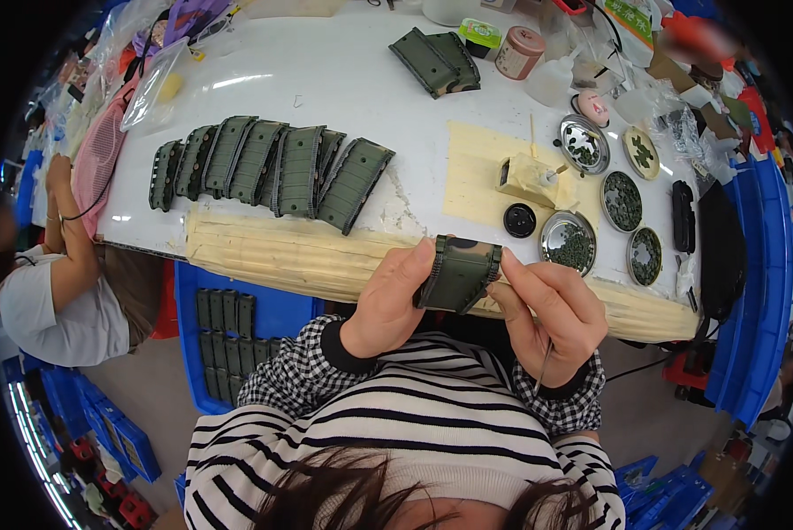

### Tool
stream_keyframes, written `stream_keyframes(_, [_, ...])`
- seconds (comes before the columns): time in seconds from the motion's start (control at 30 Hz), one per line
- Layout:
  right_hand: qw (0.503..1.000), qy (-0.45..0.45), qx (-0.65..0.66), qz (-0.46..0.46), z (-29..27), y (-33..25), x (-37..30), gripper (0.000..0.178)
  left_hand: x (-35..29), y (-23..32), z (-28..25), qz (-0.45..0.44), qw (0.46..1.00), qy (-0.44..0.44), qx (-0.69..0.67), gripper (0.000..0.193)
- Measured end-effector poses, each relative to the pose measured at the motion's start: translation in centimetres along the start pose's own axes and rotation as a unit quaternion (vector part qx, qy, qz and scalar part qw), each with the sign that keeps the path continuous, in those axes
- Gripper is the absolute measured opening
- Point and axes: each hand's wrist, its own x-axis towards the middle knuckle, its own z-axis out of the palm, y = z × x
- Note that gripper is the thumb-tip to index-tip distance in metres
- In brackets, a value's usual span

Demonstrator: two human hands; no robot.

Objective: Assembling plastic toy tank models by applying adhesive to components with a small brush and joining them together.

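Note:
Just in front of the padded table edge, my left hand [387, 300] is closed on the left side of a dark green camouflage-patterned plastic piece [463, 272] with ribbed edges. My right hand [555, 318] pinches the piece's right edge between thumb and forefinger. A thin metal tool [545, 364] is tucked in the lower fingers of that hand; its tip is hidden. To the left on the table, several similar green pieces [299, 168] lean in an overlapping row. Two more green pieces [436, 62] lie stacked at the back.
Several round dishes of small dark green parts [568, 247] stand at the right. Nearby are a tape-wrapped block [538, 181], a black round cap [519, 220] and a pink jar [520, 53]. A blue crate [184, 353] of dark pieces is below left. Another person [69, 300] sits left.

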Motion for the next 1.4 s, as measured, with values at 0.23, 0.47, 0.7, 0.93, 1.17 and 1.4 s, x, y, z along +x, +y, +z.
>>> stream_keyframes(0.23, [0.998, 0.032, 0.016, 0.051, -0.1, 0.1, -0.2, 0.034, 0.3, 0.8, 0.2, -0.074, 0.997, -0.027, -0.019, 0.059])
stream_keyframes(0.47, [0.990, 0.100, 0.026, 0.098, -0.7, 1.4, -1.0, 0.016, -0.1, 4.1, 1.0, 0.083, 0.952, 0.080, 0.284, 0.079])
stream_keyframes(0.7, [0.990, 0.102, 0.002, 0.102, -1.3, 2.1, -1.1, 0.010, 0.3, 13.1, -4.9, 0.322, 0.532, 0.303, 0.722, 0.047])
stream_keyframes(0.93, [0.991, 0.093, 0.012, 0.095, -1.3, 2.0, -0.8, 0.009, 1.1, 15.9, -7.7, 0.206, 0.472, 0.335, 0.789, 0.047])
stream_keyframes(1.17, [0.988, 0.111, -0.017, 0.109, -2.5, 3.0, -1.2, 0.008, 2.0, 16.6, -6.2, 0.242, 0.381, 0.228, 0.863, 0.041])
stream_keyframes(1.4, [0.987, 0.120, 0.039, 0.104, -2.4, 2.5, -1.4, 0.061, 13.7, 16.9, -2.7, 0.358, 0.213, -0.150, 0.897, 0.056])
